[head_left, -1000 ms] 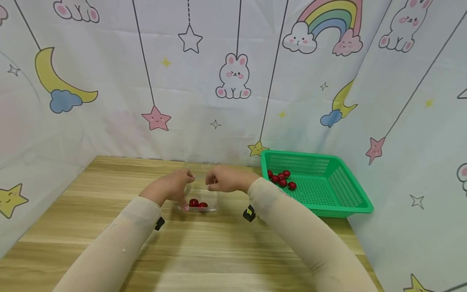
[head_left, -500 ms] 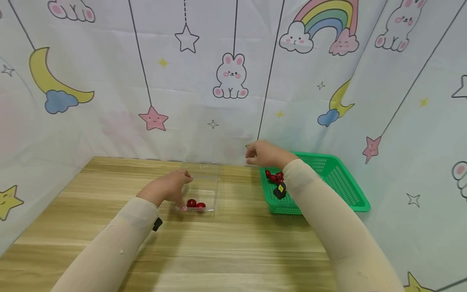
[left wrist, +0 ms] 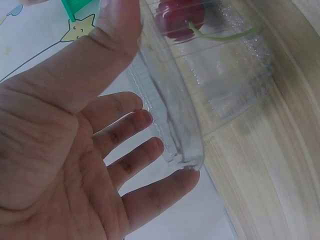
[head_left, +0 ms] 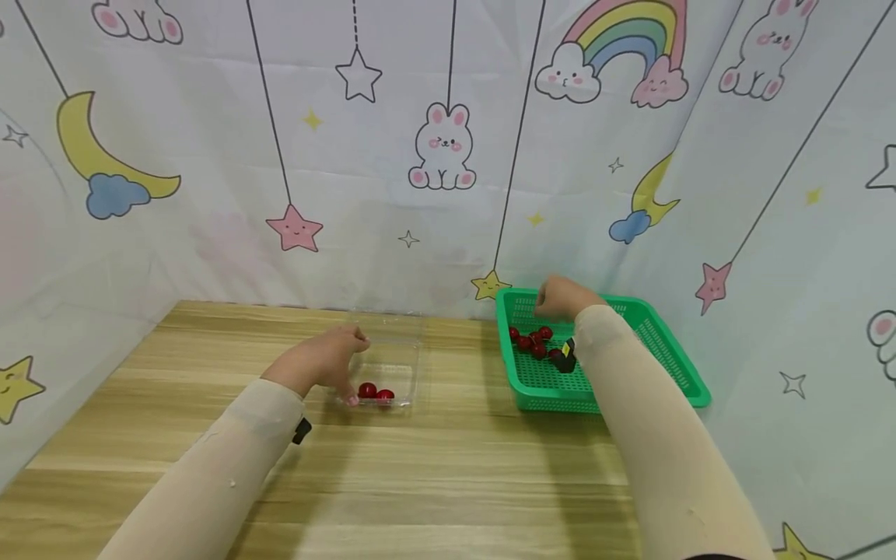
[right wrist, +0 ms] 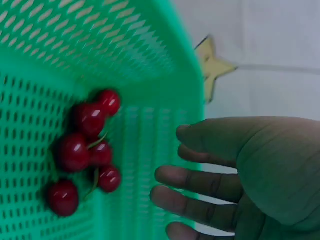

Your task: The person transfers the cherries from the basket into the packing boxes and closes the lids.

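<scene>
Guess the left hand (head_left: 316, 362), fingers (left wrist: 161, 197) loose against the clear plastic box (head_left: 397, 372) with two red cherries (head_left: 367, 390), is steadying it, while the right hand (head_left: 565, 299), empty fingers parted, hovers at the green plastic basket (head_left: 560, 402) holding more.

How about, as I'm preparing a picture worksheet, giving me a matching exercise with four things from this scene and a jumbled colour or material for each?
Things:
1. Basket
2. Box
3. Cherries
4. Tabletop

Descriptions:
A. Wood-patterned
B. Clear, see-through
C. Red
D. Green, with many small holes

Pairs: 1-D, 2-B, 3-C, 4-A
</scene>
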{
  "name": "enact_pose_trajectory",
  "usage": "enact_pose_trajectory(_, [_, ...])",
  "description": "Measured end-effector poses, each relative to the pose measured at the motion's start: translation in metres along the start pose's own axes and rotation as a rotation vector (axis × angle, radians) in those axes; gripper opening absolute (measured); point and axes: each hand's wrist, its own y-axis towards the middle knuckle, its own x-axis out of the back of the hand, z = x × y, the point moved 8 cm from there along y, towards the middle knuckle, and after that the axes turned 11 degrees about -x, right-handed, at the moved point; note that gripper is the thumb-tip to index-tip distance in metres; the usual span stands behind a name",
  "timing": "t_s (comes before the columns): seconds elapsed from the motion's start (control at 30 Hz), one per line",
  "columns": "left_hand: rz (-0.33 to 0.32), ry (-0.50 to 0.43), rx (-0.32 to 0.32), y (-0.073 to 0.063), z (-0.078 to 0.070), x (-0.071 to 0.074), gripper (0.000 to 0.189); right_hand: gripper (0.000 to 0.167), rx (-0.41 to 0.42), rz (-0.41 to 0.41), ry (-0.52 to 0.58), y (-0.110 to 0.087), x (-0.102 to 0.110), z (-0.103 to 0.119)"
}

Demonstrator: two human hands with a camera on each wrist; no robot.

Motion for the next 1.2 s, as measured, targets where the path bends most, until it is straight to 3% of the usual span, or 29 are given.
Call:
enact_pose_trajectory(0.1, [-0.001, -0.002, 0.001, 0.0, 0.0, 0.0, 0.11, 0.034, -0.08, 0.047, 0.012, 0.009, -0.009, -0.021])
enact_pose_trajectory(0.2, [-0.001, -0.001, -0.002, -0.001, 0.0, 0.0, 0.109, 0.018, -0.139, 0.096, 0.017, 0.018, -0.019, -0.039])
enact_pose_trajectory(0.3, [0.001, 0.0, -0.002, -0.001, 0.0, -0.001, 0.109, 0.029, -0.18, 0.153, 0.005, 0.025, -0.032, -0.052])
enact_pose_trajectory(0.4, [0.001, -0.004, 0.0, 0.0, 0.0, -0.001, 0.109, 0.029, -0.203, 0.191, -0.035, 0.028, -0.043, -0.06])
enact_pose_trajectory(0.63, [-0.001, -0.01, 0.006, 0.0, 0.002, -0.001, 0.11, 0.022, -0.211, 0.206, -0.139, 0.023, -0.054, -0.064])
enact_pose_trajectory(0.9, [0.003, -0.008, 0.017, 0.001, 0.003, -0.001, 0.112, 0.03, -0.236, 0.193, -0.099, 0.01, -0.059, -0.063])
enact_pose_trajectory(1.03, [0.007, -0.006, 0.02, 0.001, 0.003, -0.001, 0.112, 0.017, -0.24, 0.186, -0.067, 0.006, -0.061, -0.063])
enact_pose_trajectory(1.2, [0.007, -0.006, 0.015, 0.0, 0.003, -0.001, 0.112, 0.015, -0.234, 0.196, -0.058, 0.004, -0.061, -0.063])
